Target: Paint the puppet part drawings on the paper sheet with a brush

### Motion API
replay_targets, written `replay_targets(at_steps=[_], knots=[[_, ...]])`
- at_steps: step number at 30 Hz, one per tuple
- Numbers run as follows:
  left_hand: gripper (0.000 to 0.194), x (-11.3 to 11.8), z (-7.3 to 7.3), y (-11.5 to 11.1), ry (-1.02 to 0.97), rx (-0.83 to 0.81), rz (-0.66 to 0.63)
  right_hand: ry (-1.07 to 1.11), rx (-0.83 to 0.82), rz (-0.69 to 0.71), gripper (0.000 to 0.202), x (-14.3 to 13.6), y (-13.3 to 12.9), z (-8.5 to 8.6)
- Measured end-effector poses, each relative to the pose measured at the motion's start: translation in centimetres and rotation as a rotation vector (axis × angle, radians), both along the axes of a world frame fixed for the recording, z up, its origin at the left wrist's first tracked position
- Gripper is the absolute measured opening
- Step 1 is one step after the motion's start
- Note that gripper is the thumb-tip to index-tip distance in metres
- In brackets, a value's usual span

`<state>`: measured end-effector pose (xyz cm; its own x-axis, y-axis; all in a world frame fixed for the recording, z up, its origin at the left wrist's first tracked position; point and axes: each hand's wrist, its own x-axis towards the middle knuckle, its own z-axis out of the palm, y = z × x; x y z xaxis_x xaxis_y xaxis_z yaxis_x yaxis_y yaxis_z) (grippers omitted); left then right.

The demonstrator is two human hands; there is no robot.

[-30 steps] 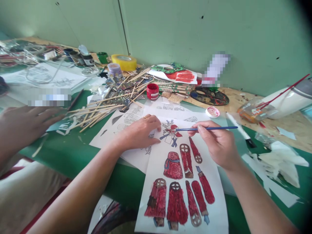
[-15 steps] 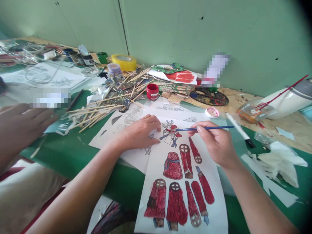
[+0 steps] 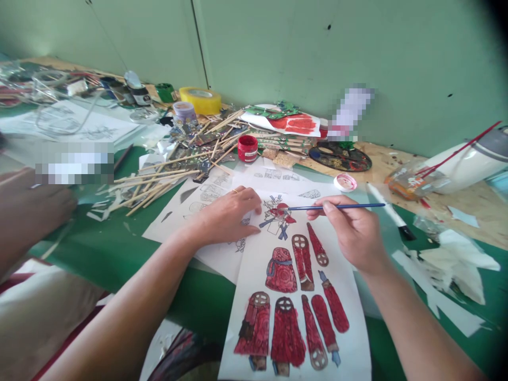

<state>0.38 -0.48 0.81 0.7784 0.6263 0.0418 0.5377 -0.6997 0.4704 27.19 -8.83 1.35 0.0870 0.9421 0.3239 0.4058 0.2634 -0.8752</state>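
Grips a slim blue paintbrush (image 3: 359,205) in the right hand (image 3: 353,230), pinched between thumb and bent fingers, with the handle pointing right and the bristle end over the far part of a white painted sheet (image 3: 351,360). Aims that end at the red part of a small figure drawing (image 3: 279,216); seems to touch the paper there, though hard to be sure with so fine a tip. Includes, nearer on the same sheet, red shapes (image 3: 288,328) with grey and blue details.

Rests the left hand (image 3: 228,214) just left of the drawing, with fingers loosely bent and thumb apart, fingertips on the sheet's left edge, palm over line-drawn papers (image 3: 178,219).

Farther off, has a white lid (image 3: 345,183) with pink inside to the right, and an open red paint jar (image 3: 247,148) left of it. Beyond the lid, shows a stained palette (image 3: 340,156); to the far left, wooden sticks (image 3: 159,185) in a loose heap, then a yellow tape roll (image 3: 200,100) near the wall (image 3: 278,53).

To the right, keeps a white marker (image 3: 387,209) and crumpled tissue (image 3: 462,264) on the green tabletop (image 3: 206,312). At the left edge, includes a co-worker's hand (image 3: 43,203), blurred; cannot tell any grip there.
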Motion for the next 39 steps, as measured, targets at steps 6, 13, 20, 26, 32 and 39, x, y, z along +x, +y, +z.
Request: replay_targets(at_steps=[6, 13, 20, 26, 32, 39], knots=[[0.021, 0.0, 0.0, -0.1, -0.003, 0.001, 0.002, -0.026, -0.002, -0.003, 0.016, 0.3, 0.1, 0.1], [0.022, 0.0, 0.0, -0.1, 0.006, -0.007, 0.002, 0.014, 0.014, -0.021, 0.017, 0.2, -0.1, 0.2], [0.022, 0.0, 0.1, 0.0, -0.001, -0.003, 0.001, -0.003, -0.012, -0.015, 0.017, 0.1, 0.0, 0.0], [0.022, 0.1, 0.2, -0.1, -0.005, 0.005, -0.006, 0.028, -0.014, -0.052, 0.018, 0.3, 0.0, 0.1], [0.021, 0.0, 0.1, -0.1, -0.008, 0.001, 0.000, -0.015, -0.019, -0.013, 0.019, -0.2, -0.2, 0.3], [0.023, 0.1, 0.3, -0.1, 0.007, -0.003, 0.001, 0.044, -0.004, -0.042, 0.018, 0.9, 0.1, -0.1]])
